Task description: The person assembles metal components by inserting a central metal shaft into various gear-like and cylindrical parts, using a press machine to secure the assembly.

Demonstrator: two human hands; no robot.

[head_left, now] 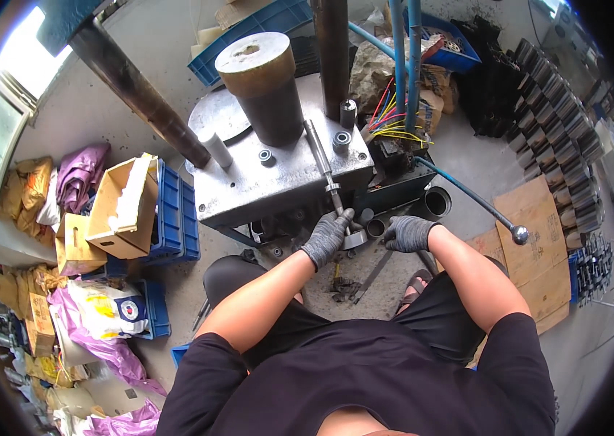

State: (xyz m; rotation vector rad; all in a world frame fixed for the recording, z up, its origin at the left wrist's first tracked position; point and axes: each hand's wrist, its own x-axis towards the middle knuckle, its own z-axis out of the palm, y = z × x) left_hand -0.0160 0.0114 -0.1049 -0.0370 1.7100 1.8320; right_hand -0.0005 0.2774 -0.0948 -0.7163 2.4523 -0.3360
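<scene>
My left hand, in a grey work glove, is closed around a stepped metal shaft. The shaft has a collar partway along it and a wider round end by my fingers. Its far length lies over the front edge of a steel press table. My right hand, gloved too, is held to the right with its fingers curled; whatever they hold, if anything, is hidden. Close beside it are a small metal ring and a larger dark metal cylinder.
A thick press ram stands on the table between dark columns. Small bearings sit on the tabletop. A blue lever with a ball end reaches out on the right, above cardboard. Blue crates and a carton stand left.
</scene>
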